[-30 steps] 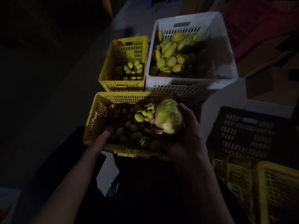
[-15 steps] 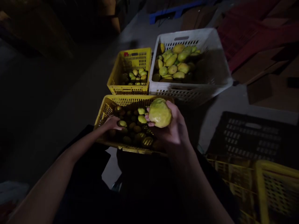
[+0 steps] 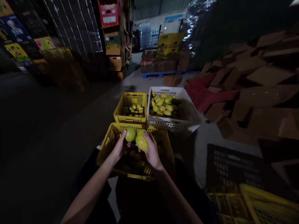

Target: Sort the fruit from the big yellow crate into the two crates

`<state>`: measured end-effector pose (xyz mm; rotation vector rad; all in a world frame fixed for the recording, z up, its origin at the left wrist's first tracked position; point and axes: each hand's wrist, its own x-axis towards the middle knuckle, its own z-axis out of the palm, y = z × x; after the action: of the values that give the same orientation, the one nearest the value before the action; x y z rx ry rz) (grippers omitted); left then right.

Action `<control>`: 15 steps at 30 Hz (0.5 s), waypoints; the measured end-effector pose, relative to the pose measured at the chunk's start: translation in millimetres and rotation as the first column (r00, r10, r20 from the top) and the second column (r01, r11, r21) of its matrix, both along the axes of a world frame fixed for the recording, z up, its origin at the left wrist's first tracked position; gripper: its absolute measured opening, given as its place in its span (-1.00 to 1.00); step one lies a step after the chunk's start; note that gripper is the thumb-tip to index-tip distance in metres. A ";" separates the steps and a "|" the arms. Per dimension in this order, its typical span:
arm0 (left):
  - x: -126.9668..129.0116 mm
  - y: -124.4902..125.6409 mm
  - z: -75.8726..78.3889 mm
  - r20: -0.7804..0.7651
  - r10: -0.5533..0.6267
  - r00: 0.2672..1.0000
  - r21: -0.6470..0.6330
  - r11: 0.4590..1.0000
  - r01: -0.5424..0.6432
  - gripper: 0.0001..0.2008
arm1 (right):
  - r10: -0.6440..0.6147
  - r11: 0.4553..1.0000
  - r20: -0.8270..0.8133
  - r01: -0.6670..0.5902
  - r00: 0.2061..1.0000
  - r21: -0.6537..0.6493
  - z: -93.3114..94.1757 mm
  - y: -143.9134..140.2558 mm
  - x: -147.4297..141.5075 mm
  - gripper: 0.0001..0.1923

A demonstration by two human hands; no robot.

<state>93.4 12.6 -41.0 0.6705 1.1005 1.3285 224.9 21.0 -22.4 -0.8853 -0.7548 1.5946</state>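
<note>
My left hand (image 3: 119, 147) holds a small round green-yellow fruit (image 3: 130, 134) above the near yellow crate (image 3: 106, 147). Right beside it, my right hand (image 3: 152, 151) grips a larger yellow-green fruit (image 3: 141, 140). The two fruits almost touch. The near crate holds several dark fruits below my hands. Behind it stand a smaller yellow crate (image 3: 121, 109) and a white crate (image 3: 187, 119), each with several yellow-green fruits inside.
A black crate (image 3: 231, 168) and stacked yellow crates (image 3: 259, 205) sit at the lower right. Flattened cardboard (image 3: 261, 93) and red crates (image 3: 205, 93) are piled on the right. Stacked boxes and pallets line the back and left. Bare concrete floor lies to the left.
My left hand has come up out of the near crate with a small fruit and met the right hand's fruit. The camera has tilted up, showing the warehouse beyond.
</note>
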 end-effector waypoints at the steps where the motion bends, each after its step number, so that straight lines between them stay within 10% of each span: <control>1: 1.7 -0.5 0.3 0.025 -0.004 1.000 -0.003 1.000 0.004 -0.43 | 0.017 1.000 -0.004 -0.017 1.000 -0.022 -2.1 0.7 -0.8 -0.69; 7: -8.7 -5.1 12.8 -0.204 0.068 0.977 0.153 0.987 -0.037 -0.59 | 0.021 0.993 0.015 -0.019 1.000 -0.112 -1.9 9.5 2.5 -0.66; 15: -16.4 -16.7 13.0 -0.096 0.050 0.994 0.256 0.966 -0.024 -0.52 | 0.006 1.000 -0.039 -0.007 0.999 -0.013 2.7 -3.4 -1.0 -0.70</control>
<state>77.0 -4.1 -28.0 0.9193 1.0360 1.4966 223.9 17.6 -19.7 -0.8594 -0.7208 1.6202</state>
